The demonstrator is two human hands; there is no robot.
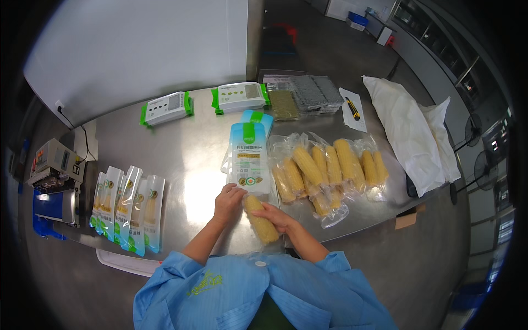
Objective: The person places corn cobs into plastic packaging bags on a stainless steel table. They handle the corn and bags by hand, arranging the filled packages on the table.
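Note:
My right hand (277, 217) is wrapped around a yellow corn cob (260, 220) in clear plastic, held at a slant close to my body. Bent over the near left corner of a printed corn pouch (248, 161), the fingers of my left hand (229, 203) grip its edge. This blue and white pouch lies flat on top of other pouches (260, 117). The cob's far end is just short of the pouch's near edge. To the right lies a pile of corn cobs in clear vacuum bags (326, 169).
Several filled corn pouches (128, 210) lie on the steel table (181, 152) at left, beside a sealing machine (55, 177). Along the back are two green-and-white packs (167, 109), grey packaged sheets (315, 93) and a yellow-black utility knife (352, 109) on paper. White sacks (406, 128) rest at far right.

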